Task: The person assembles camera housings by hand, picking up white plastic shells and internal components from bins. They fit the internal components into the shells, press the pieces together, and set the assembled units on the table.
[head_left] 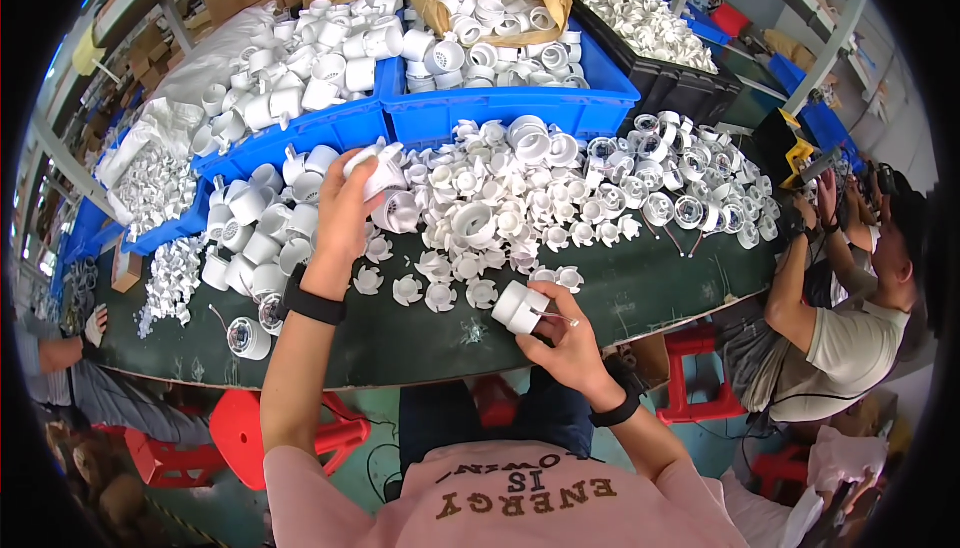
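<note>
My left hand [346,206] is raised over the left part of the pile, its fingers closed round a white plastic housing [382,170]. Close below that hand lies another round white housing with a slotted end [396,212]. Nearer to me, over the front of the table, my right hand [568,346] grips a white cylindrical part with thin wires [519,308]; the wires stick out to the right past my fingers. Between the hands, small white pronged caps [408,290] lie loose on the dark green table [400,348].
Blue bins [500,113] of white housings line the back; a black crate [690,88] holds small white parts. Clear-topped round units [688,210] are heaped at right, with one [248,338] at front left. Red stools [240,428] stand below. People sit at both sides.
</note>
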{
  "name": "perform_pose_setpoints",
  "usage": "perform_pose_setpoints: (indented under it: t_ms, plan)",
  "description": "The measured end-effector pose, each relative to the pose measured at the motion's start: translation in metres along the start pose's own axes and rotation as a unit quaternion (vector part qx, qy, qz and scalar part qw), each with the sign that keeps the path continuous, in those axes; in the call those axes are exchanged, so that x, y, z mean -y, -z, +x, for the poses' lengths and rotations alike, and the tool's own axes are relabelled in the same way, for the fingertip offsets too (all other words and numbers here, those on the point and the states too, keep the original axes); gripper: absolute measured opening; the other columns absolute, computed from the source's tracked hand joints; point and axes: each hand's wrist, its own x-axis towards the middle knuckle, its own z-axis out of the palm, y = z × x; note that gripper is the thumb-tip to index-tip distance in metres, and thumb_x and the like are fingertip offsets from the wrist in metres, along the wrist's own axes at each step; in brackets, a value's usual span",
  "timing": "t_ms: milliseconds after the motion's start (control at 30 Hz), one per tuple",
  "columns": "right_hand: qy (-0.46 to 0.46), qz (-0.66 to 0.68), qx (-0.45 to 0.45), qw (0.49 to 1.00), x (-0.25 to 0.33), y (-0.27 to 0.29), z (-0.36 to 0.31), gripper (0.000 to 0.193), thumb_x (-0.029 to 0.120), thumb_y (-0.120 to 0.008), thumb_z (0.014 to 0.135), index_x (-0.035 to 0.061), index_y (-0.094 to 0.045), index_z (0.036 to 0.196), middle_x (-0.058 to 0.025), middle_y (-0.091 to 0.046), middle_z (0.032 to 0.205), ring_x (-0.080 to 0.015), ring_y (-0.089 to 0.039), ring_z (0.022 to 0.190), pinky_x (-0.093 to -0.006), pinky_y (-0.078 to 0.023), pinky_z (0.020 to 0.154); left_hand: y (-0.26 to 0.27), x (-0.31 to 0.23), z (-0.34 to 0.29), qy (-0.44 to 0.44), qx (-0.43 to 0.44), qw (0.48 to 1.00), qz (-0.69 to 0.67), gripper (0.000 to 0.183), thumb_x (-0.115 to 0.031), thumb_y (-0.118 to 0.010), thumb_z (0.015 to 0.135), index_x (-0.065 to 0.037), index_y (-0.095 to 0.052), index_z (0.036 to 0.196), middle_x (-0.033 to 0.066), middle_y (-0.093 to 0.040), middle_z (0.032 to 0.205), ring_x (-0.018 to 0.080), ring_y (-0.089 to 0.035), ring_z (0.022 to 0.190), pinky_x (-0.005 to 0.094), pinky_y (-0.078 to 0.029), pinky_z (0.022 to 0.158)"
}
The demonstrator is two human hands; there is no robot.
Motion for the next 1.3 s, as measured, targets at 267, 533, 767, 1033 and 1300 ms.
perform_pose_setpoints:
  t_ms: [267, 533, 767, 1033, 1300]
  plan:
    - [-0.006, 0.176, 0.07, 0.982, 0.026, 0.003, 0.003, 0.061, -0.004, -0.065, 0.078, -0.0002, -0.039, 0.133, -0.0115, -0.051, 0.124, -0.0197, -0.053, 0.115, -0.034, -0.043, 0.098, -0.023, -0.001, -0.091, 0.068, 0.145, 0.979, -0.124, 0.047, -0.019, -0.061, 0.089, 0.002, -0.04, 0.126, 0.0144, -0.056, 0.115, 0.0216, -0.06, 0.104, 0.034, -0.051, 0.087]
    - [0.143, -0.122, 0.139, 0.972, 0.059, 0.005, -0.005, 0.071, 0.005, -0.076, 0.073, -0.0027, -0.044, 0.136, -0.0149, -0.05, 0.123, -0.0246, -0.054, 0.11, -0.0343, -0.048, 0.092, -0.021, 0.019, -0.171, -0.015, 0.221, 0.974, 0.048, 0.039, -0.022, -0.053, 0.093, 0.001, -0.046, 0.123, 0.0113, -0.057, 0.108, 0.0168, -0.054, 0.091, 0.0303, -0.045, 0.078]
    - [0.217, -0.196, 0.162, 0.942, 0.071, 0.001, -0.013, 0.075, 0.011, -0.079, 0.07, -0.0056, -0.045, 0.135, -0.0184, -0.054, 0.117, -0.0259, -0.058, 0.097, -0.0333, -0.051, 0.08, -0.031, 0.018, -0.19, -0.157, 0.207, 0.957, 0.132, 0.038, -0.026, -0.049, 0.092, 0.005, -0.049, 0.114, 0.017, -0.058, 0.098, 0.02, -0.056, 0.079, 0.0321, -0.046, 0.071]
    - [0.191, -0.176, 0.168, 0.951, 0.074, -0.003, -0.023, 0.073, 0.017, -0.08, 0.074, -0.006, -0.045, 0.134, -0.0149, -0.053, 0.108, -0.0217, -0.055, 0.085, -0.0325, -0.05, 0.072, -0.035, 0.032, -0.197, -0.244, 0.215, 0.942, 0.087, 0.04, -0.025, -0.05, 0.091, 0.007, -0.048, 0.115, 0.0193, -0.055, 0.099, 0.0235, -0.056, 0.08, 0.0336, -0.046, 0.07]
    - [0.219, -0.337, 0.042, 0.915, 0.064, -0.005, -0.029, 0.072, 0.012, -0.083, 0.069, -0.0035, -0.049, 0.131, -0.0147, -0.052, 0.105, -0.0232, -0.055, 0.086, -0.0307, -0.049, 0.072, -0.045, 0.028, -0.202, 0.002, 0.23, 0.972, 0.04, 0.053, -0.008, -0.063, 0.086, 0.003, -0.039, 0.132, 0.0163, -0.048, 0.119, 0.02, -0.053, 0.104, 0.0328, -0.046, 0.085]
